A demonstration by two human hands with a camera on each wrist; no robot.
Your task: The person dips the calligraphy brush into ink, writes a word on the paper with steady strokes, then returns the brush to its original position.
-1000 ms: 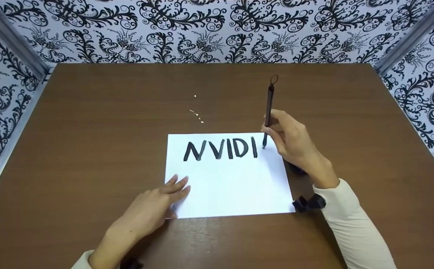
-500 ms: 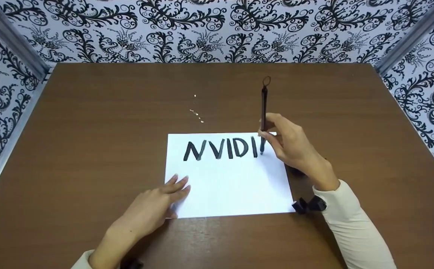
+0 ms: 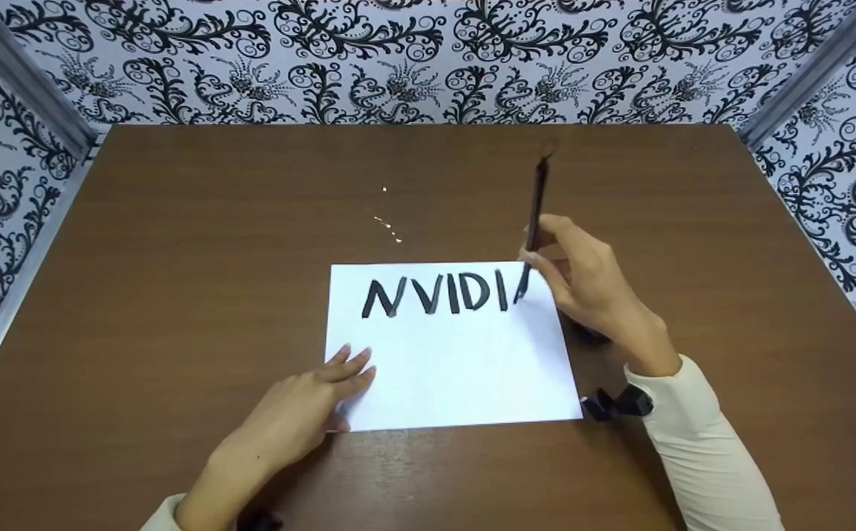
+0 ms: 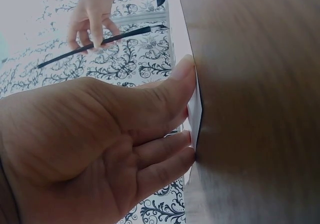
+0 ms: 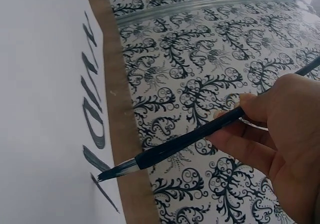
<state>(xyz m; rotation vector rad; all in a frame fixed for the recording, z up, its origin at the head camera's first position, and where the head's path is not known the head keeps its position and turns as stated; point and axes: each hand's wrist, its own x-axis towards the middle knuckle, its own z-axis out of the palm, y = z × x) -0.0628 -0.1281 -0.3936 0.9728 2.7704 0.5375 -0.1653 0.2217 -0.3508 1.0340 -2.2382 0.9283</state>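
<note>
A sheet of white paper (image 3: 457, 376) lies on the brown table, with black brush letters "NVIDI" (image 3: 475, 292) along its upper part. My right hand (image 3: 582, 276) pinches a dark calligraphy brush (image 3: 537, 192) with a hanging loop at its top, which is blurred. The bristles (image 5: 117, 171) touch the paper just right of the last letter, where a slanted dark stroke (image 5: 105, 193) shows in the right wrist view. At the sheet's lower left corner, my left hand (image 3: 298, 409) rests with its fingers spread. Its thumb (image 4: 182, 77) is at the paper's edge in the left wrist view.
A dark object (image 3: 590, 335) stands half hidden behind my right wrist. Small pale specks (image 3: 388, 226) lie on the table (image 3: 214, 221) beyond the sheet. Patterned walls (image 3: 398, 66) enclose the back and sides. A black wrist camera (image 3: 617, 404) sits by my right cuff.
My right hand moved slightly left and toward me with the brush, then back to the right and away. The brush now leans more to the right. My left hand has stayed still.
</note>
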